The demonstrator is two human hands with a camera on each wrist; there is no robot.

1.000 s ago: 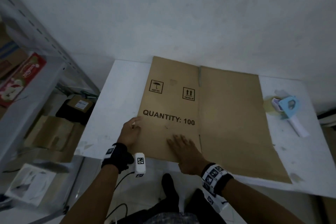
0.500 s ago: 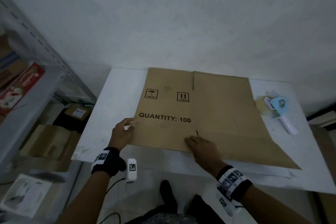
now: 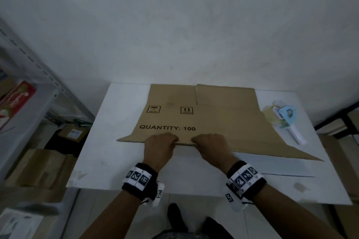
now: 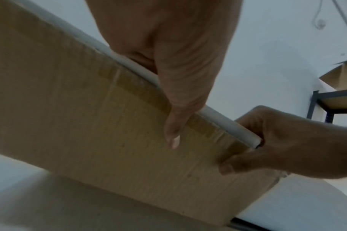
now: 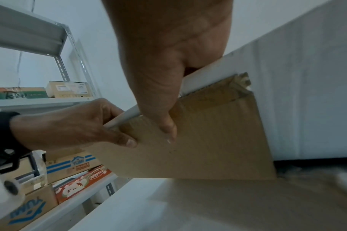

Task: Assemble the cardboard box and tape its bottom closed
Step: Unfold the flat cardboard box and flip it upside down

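A flattened brown cardboard box (image 3: 194, 118), printed "QUANTITY: 100", lies on the white table (image 3: 108, 161). My left hand (image 3: 162, 142) and right hand (image 3: 208, 141) sit side by side at the middle of its near edge, fingers curled over the top and thumbs under. The left wrist view shows my left thumb pressed on the underside of the cardboard (image 4: 89, 125), with the right hand (image 4: 277, 148) pinching the same edge. In the right wrist view that panel (image 5: 208, 140) is raised off the table. A tape dispenser (image 3: 287, 117) lies right of the box.
A grey metal shelf (image 3: 29, 114) with cartons stands left of the table. More cardboard boxes (image 3: 38, 165) sit on the floor beneath it. A white wall (image 3: 174, 25) rises right behind the table. My feet (image 3: 174, 213) are at the table's near edge.
My left hand came in from the box's left edge and my right hand left the flat panel. Both now grip the near edge, which has lifted.
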